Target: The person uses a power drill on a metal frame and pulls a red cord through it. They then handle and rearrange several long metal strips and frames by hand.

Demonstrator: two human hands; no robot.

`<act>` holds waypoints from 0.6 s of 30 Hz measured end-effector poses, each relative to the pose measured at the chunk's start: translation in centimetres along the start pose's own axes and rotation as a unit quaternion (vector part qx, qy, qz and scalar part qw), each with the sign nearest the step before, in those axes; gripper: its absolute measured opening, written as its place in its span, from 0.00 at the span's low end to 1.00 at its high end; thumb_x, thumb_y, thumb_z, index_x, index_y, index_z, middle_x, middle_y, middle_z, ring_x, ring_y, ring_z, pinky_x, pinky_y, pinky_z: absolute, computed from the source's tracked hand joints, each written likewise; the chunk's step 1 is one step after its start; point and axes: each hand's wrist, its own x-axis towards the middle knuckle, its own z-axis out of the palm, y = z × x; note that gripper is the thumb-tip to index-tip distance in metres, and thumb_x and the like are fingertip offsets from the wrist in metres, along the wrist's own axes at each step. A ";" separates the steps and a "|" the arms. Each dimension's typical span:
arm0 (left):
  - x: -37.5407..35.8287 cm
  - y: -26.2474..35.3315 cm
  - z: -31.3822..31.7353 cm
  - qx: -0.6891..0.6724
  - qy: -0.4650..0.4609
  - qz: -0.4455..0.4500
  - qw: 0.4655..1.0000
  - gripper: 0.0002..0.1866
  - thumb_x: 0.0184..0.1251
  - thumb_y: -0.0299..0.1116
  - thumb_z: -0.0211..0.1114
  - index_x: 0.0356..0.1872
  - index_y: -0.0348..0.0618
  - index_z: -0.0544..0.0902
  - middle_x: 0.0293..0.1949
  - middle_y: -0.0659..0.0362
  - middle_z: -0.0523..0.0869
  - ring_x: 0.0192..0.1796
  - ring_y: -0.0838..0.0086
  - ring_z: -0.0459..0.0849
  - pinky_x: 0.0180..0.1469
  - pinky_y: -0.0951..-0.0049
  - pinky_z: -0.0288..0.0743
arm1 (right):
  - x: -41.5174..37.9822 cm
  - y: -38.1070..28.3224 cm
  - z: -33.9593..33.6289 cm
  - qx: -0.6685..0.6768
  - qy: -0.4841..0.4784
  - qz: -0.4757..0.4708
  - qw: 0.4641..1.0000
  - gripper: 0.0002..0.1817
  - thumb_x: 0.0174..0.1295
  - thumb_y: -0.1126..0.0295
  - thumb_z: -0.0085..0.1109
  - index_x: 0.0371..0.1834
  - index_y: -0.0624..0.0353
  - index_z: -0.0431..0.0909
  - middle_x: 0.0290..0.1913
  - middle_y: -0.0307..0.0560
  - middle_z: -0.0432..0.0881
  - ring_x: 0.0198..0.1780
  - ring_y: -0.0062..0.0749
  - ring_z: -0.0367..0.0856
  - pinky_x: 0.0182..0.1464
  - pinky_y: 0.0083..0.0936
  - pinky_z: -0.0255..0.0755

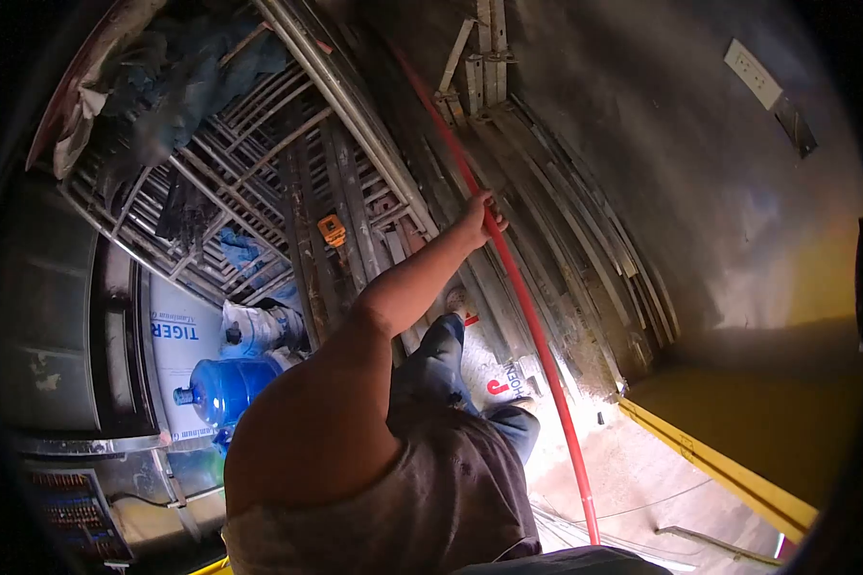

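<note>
My left hand is at the upper middle of the view, with its arm stretched out from my left side. Its fingers wrap around a long, thin red pole, so the hand is closed on it. The pole slants from the dark wall at the top down to the bottom edge, passing to the right of my legs. Beside the hand, long metal bars lie side by side along the wall. My right hand is out of view.
A tubular metal frame leans at the upper left, with an orange object by it. A blue water jug lies left of my arm. A yellow beam crosses the lower right. An outlet plate is on the wall.
</note>
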 end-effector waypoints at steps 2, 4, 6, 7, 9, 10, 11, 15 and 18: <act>1.5 0.0 -0.6 -0.003 0.020 0.041 0.999 0.14 0.62 0.46 0.57 0.23 0.51 0.68 0.15 0.63 0.68 0.18 0.72 0.69 0.47 0.55 0.72 | -0.2 0.5 0.0 -0.013 -0.026 0.030 0.999 0.21 0.60 0.55 0.55 0.16 0.58 0.72 0.16 0.56 0.73 0.23 0.56 0.76 0.25 0.45 0.67; 3.0 -3.9 -2.7 -0.028 -0.010 0.028 0.999 0.13 0.60 0.46 0.60 0.28 0.50 0.71 0.16 0.64 0.69 0.16 0.73 0.69 0.32 0.60 0.74 | -0.1 0.2 0.0 -0.025 -0.049 0.055 0.997 0.21 0.60 0.54 0.55 0.16 0.58 0.72 0.16 0.56 0.73 0.22 0.56 0.76 0.25 0.45 0.67; 4.3 -7.5 -3.6 -0.043 -0.018 0.000 0.999 0.12 0.60 0.45 0.61 0.29 0.49 0.72 0.16 0.64 0.69 0.15 0.74 0.69 0.25 0.64 0.74 | 0.4 -0.9 0.2 -0.033 -0.071 0.078 0.994 0.22 0.60 0.54 0.55 0.15 0.58 0.72 0.16 0.56 0.73 0.22 0.56 0.76 0.25 0.45 0.67; 4.4 -8.3 -3.5 -0.036 0.037 -0.006 0.999 0.11 0.59 0.43 0.61 0.30 0.48 0.73 0.16 0.64 0.69 0.14 0.75 0.69 0.19 0.67 0.70 | 0.7 -1.7 0.2 -0.039 -0.085 0.087 0.992 0.22 0.60 0.54 0.55 0.15 0.58 0.72 0.16 0.56 0.73 0.22 0.56 0.76 0.25 0.45 0.67; 7.0 -7.8 -4.6 -0.034 0.097 -0.020 0.995 0.10 0.59 0.42 0.62 0.30 0.47 0.74 0.16 0.63 0.70 0.13 0.75 0.69 0.14 0.71 0.67 | 1.6 -3.7 0.5 -0.046 -0.108 0.101 0.988 0.22 0.60 0.53 0.55 0.15 0.58 0.72 0.16 0.56 0.73 0.22 0.56 0.76 0.24 0.45 0.67; 10.8 -6.9 -6.6 -0.020 0.140 0.031 0.989 0.10 0.59 0.40 0.62 0.31 0.46 0.75 0.16 0.62 0.70 0.13 0.75 0.69 0.13 0.71 0.65 | 2.4 -4.7 0.7 -0.049 -0.118 0.105 0.986 0.22 0.60 0.53 0.55 0.15 0.57 0.72 0.16 0.56 0.73 0.22 0.56 0.76 0.24 0.45 0.67; 13.9 -5.2 -7.7 -0.005 0.181 0.085 0.980 0.09 0.59 0.39 0.62 0.31 0.45 0.75 0.16 0.62 0.71 0.12 0.75 0.69 0.13 0.71 0.64 | 3.1 -5.7 1.0 -0.052 -0.127 0.113 0.984 0.22 0.60 0.53 0.54 0.14 0.57 0.72 0.16 0.56 0.73 0.22 0.55 0.76 0.24 0.45 0.67; 21.2 4.2 -7.9 0.143 0.242 0.110 0.954 0.10 0.59 0.38 0.62 0.32 0.43 0.74 0.16 0.62 0.70 0.12 0.74 0.69 0.13 0.70 0.62 | 4.4 -9.8 1.8 -0.074 -0.177 0.147 0.970 0.23 0.60 0.52 0.54 0.14 0.57 0.72 0.15 0.56 0.73 0.22 0.55 0.77 0.24 0.45 0.67; 27.2 10.0 -9.5 0.140 0.240 0.128 0.952 0.11 0.59 0.38 0.61 0.32 0.42 0.73 0.15 0.62 0.69 0.12 0.72 0.69 0.12 0.70 0.61 | 5.9 -12.5 2.6 -0.101 -0.215 0.151 0.960 0.24 0.60 0.52 0.54 0.13 0.57 0.73 0.15 0.56 0.73 0.22 0.55 0.77 0.24 0.45 0.67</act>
